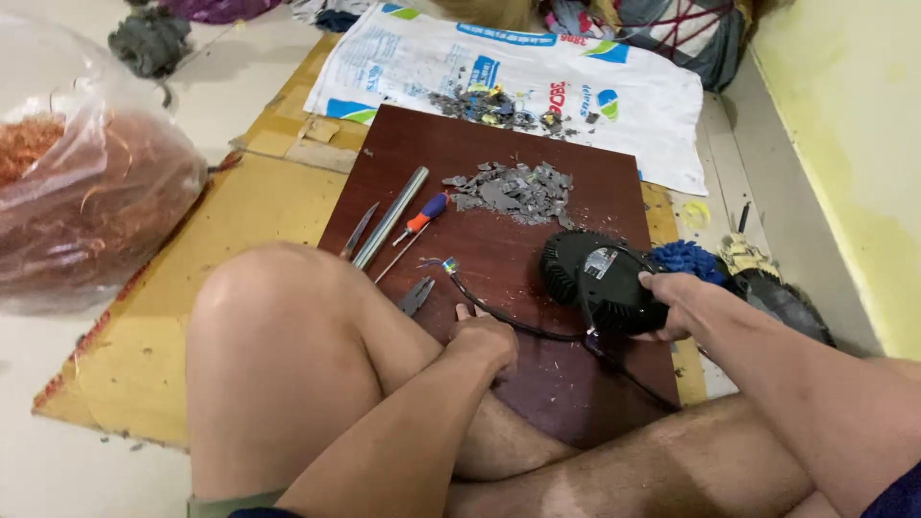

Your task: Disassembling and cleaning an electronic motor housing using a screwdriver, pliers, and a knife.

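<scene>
While a bag of copper wire [86,192] sits far left, the left hand [484,341] is clenched on a black cable [499,317] over the dark wooden board [499,144], and the right hand [676,302] grips the round black unit [595,278] on the board's right side.

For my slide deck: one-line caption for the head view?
Right hand grips black round unit; left hand pins its cable.

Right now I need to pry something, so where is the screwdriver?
In the head view, the screwdriver lies on the left part of the dark red board, between the metal rod and the pile of grey fragments.
</scene>
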